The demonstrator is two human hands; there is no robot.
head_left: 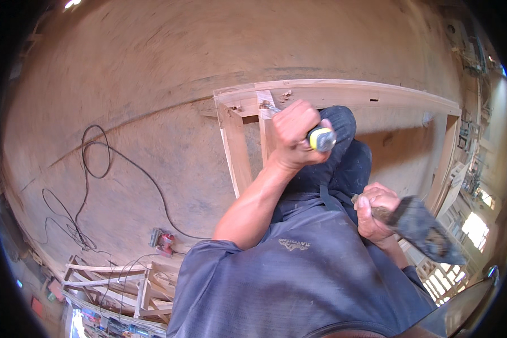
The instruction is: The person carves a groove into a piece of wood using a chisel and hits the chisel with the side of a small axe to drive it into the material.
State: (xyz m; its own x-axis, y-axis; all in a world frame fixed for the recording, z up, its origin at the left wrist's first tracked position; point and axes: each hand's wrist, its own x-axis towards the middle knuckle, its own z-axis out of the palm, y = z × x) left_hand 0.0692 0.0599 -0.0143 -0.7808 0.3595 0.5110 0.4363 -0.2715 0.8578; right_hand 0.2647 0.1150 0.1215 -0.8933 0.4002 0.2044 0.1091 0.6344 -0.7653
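My left hand (294, 134) is shut on a chisel with a yellow and black handle (323, 138). Its metal tip (268, 106) rests on the upper rail of a pale wooden frame (355, 93), where an upright joins it. Small wood chips lie around that joint. My right hand (376, 213) grips the wooden handle of a hammer, held lower right and apart from the chisel, with its dark head (428, 232) pointing right. My knee in dark trousers (346, 155) is behind the left hand.
The frame stands on a brown dirt floor (152, 84). Black cables (96, 163) loop across the floor at left. A red power tool (164, 242) lies near stacked wooden frames (112, 281) at the lower left. More woodwork and bright windows (474, 228) are at right.
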